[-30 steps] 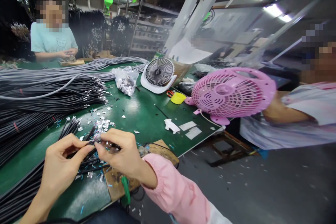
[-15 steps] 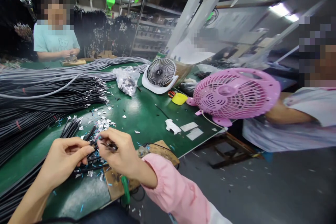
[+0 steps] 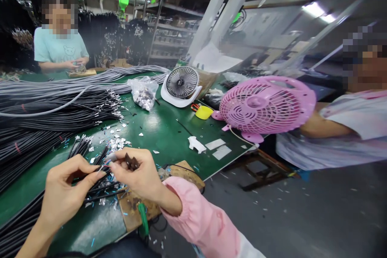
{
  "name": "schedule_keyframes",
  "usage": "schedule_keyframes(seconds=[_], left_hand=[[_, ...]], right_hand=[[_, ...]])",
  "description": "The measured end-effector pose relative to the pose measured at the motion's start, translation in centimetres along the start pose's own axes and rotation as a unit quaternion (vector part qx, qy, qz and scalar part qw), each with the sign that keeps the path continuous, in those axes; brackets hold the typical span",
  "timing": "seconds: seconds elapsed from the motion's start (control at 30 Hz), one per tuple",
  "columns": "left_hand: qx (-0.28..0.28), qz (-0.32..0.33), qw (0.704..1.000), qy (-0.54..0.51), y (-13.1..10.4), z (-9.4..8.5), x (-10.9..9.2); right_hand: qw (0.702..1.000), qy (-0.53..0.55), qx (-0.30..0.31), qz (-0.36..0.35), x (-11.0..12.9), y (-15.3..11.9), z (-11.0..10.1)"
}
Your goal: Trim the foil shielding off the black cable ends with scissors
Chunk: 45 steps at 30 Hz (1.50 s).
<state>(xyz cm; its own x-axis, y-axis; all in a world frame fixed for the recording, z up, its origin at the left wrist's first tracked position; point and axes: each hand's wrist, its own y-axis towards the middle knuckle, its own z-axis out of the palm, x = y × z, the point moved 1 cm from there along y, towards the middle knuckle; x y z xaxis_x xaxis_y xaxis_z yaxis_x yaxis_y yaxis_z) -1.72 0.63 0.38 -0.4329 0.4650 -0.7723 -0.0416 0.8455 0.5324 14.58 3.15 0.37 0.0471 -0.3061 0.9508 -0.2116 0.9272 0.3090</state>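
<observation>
Left grip point(image 3: 62, 187) pinched a black cable point(image 3: 100, 168) near its end between thumb and forefinger, above the surface point(image 3: 165, 131), just in from its near edge. Right grip point(image 3: 136, 171) was closed on thin coloured wires point(image 3: 106, 164) at that cable's tip, with a dark tool point(image 3: 132, 163), its kind unclear, held in the same hand. Below both, foil scraps point(image 3: 119, 144) and blue bits lay scattered among more cables, and a wooden board point(image 3: 133, 213) sat at the near edge. Bundled black cables point(image 3: 90, 109) spread toward the left edge. Farther in stood a white fan point(image 3: 182, 84); a pink fan point(image 3: 254, 107) stood by the right corner.
</observation>
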Motion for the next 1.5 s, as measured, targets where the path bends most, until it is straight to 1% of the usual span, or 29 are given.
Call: schedule_keyframes(seconds=[0.17, 0.23, 0.3, 0.4, 0.43, 0.47, 0.5, 0.53, 0.57, 0.6, 0.63, 0.67, 0.73, 0.77, 0.83, 0.9, 0.97, 1.03, 1.1, 1.17, 1.23, 1.27, 1.3, 1.33, 1.37, 1.43, 1.47, 1.5], left_hand=[[0.013, -0.032, 0.999, 0.006, 0.1, 0.3, -0.4], [0.009, -0.030, 0.999, 0.020, -0.1, 0.6, -0.4], [-0.011, -0.015, 0.999, 0.046, -0.4, 0.9, -0.3], [-0.044, 0.010, 0.995, 0.085, -1.1, 1.4, 0.1], [-0.053, 0.014, 0.994, 0.092, -1.2, 1.5, 0.2], [-0.060, 0.015, 0.994, 0.094, -1.4, 1.6, 0.3], [-0.067, 0.013, 0.993, 0.094, -1.5, 1.7, 0.4], [-0.071, 0.010, 0.993, 0.094, -1.5, 1.7, 0.5], [-0.072, 0.008, 0.993, 0.094, -1.5, 1.7, 0.5], [-0.070, 0.008, 0.993, 0.096, -1.5, 1.6, 0.5], [-0.066, 0.009, 0.993, 0.101, -1.4, 1.5, 0.5], [-0.062, 0.014, 0.992, 0.107, -1.4, 1.4, 0.5], [-0.057, 0.032, 0.990, 0.127, -1.2, 1.3, 0.5], [-0.056, 0.045, 0.988, 0.139, -1.2, 1.2, 0.5], [-0.060, 0.078, 0.981, 0.164, -1.1, 1.1, 0.5], [-0.071, 0.114, 0.972, 0.192, -1.2, 1.0, 0.5], [-0.086, 0.161, 0.958, 0.219, -1.3, 0.9, 0.4], [-0.094, 0.215, 0.942, 0.241, -1.3, 0.8, 0.3], [-0.086, 0.259, 0.927, 0.259, -1.3, 0.6, 0.3], [-0.062, 0.282, 0.919, 0.269, -1.0, 0.4, 0.4], [-0.029, 0.285, 0.922, 0.260, -0.7, 0.2, 0.4], [-0.011, 0.276, 0.929, 0.247, -0.6, 0.1, 0.4], [0.001, 0.260, 0.938, 0.230, -0.5, 0.0, 0.4], [0.006, 0.239, 0.948, 0.211, -0.5, -0.1, 0.3], [-0.002, 0.214, 0.957, 0.194, -0.5, -0.1, 0.3], [-0.046, 0.169, 0.969, 0.172, -0.9, 0.0, 0.2], [-0.079, 0.151, 0.971, 0.168, -1.1, 0.1, 0.1], [-0.107, 0.138, 0.971, 0.165, -1.4, 0.3, 0.1]], right_hand=[[0.995, -0.045, -0.040, -0.082, -0.3, -0.2, 0.2], [0.993, -0.055, -0.050, -0.088, -0.4, -0.1, 0.2], [0.996, -0.049, -0.052, -0.048, -0.4, 0.1, 0.2], [0.998, -0.024, -0.027, 0.053, -0.5, 0.4, 0.3], [0.997, -0.022, -0.019, 0.070, -0.6, 0.4, 0.3], [0.997, -0.030, -0.019, 0.069, -0.7, 0.3, 0.3], [0.998, -0.048, -0.026, 0.044, -0.8, 0.2, 0.3], [0.996, -0.078, -0.037, -0.006, -0.9, 0.0, 0.2], [0.990, -0.116, -0.046, -0.072, -1.0, -0.2, 0.1], [0.975, -0.161, -0.050, -0.146, -1.1, -0.4, 0.1], [0.953, -0.210, -0.046, -0.215, -1.2, -0.7, 0.0], [0.928, -0.256, -0.036, -0.268, -1.3, -0.9, -0.1], [0.887, -0.321, -0.006, -0.331, -1.5, -1.1, -0.4], [0.874, -0.337, 0.009, -0.349, -1.6, -1.0, -0.5], [0.859, -0.343, 0.044, -0.377, -1.8, -0.9, -0.9], [0.855, -0.338, 0.075, -0.386, -1.9, -0.7, -1.1], [0.857, -0.341, 0.092, -0.375, -1.9, -0.6, -1.2], [0.854, -0.356, 0.088, -0.369, -1.8, -0.7, -1.1], [0.842, -0.374, 0.071, -0.383, -1.5, -0.8, -0.9], [0.827, -0.386, 0.064, -0.403, -1.2, -0.8, -0.8], [0.821, -0.387, 0.072, -0.414, -1.0, -0.8, -0.7], [0.826, -0.378, 0.074, -0.413, -1.0, -0.8, -0.7], [0.837, -0.360, 0.068, -0.407, -0.9, -0.8, -0.7], [0.856, -0.335, 0.053, -0.390, -0.9, -0.8, -0.8], [0.881, -0.304, 0.031, -0.360, -0.8, -0.8, -0.8], [0.932, -0.243, -0.009, -0.268, -0.7, -0.8, -0.9], [0.950, -0.225, -0.023, -0.216, -0.6, -0.8, -0.9], [0.961, -0.217, -0.027, -0.170, -0.5, -0.8, -0.8]])
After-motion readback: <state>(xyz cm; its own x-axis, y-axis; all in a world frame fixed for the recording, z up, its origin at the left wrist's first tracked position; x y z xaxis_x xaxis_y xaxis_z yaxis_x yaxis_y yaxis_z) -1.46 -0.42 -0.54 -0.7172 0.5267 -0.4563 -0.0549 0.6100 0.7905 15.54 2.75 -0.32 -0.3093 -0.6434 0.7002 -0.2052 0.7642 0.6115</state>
